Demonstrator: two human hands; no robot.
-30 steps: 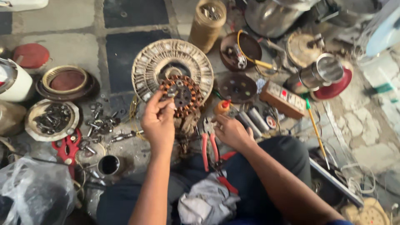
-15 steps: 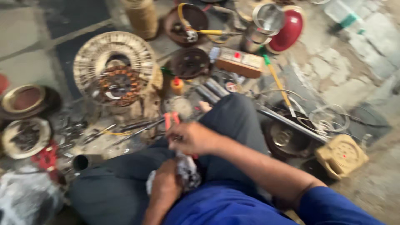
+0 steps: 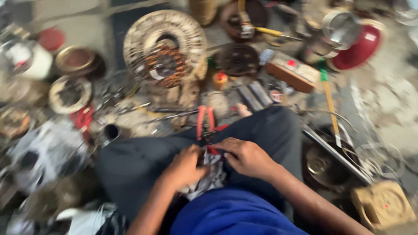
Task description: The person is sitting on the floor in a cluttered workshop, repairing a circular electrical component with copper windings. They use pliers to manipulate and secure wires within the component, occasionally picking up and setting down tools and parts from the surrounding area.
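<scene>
Grey-and-white cloth point(image 3: 208, 176), crumpled, lies in the person's lap and is the item under both hands. The frame is motion-blurred, so fine detail is uncertain.

Largest item ahead of the grip: a round wound motor coil point(image 3: 164, 48) lying flat on the floor, its copper-coloured core point(image 3: 164, 65) resting inside it, well apart from both hands. To the right of the grip and farther out, a red bowl point(image 3: 359, 48) sits beside a steel cup point(image 3: 342, 28). A wooden box with red buttons point(image 3: 289, 72) lies between that bowl and the grip. Just ahead of the grip, red-handled pliers point(image 3: 206, 124) rest on the trouser leg, handles pointing away; whether they touch the cloth cannot be determined.

Left hand point(image 3: 185, 167): fingers curled down onto the cloth, clutching it. Right hand point(image 3: 246, 156): fingers bent over the cloth's upper edge, pinching it, with something red point(image 3: 212, 150) showing just under them; whether that belongs to the pliers cannot be told.

Progress, judged: the coil work stands unattended, both hands being occupied with the cloth. No finished state of the coil is evident; the cloth handling appears under way, not concluded.
</scene>
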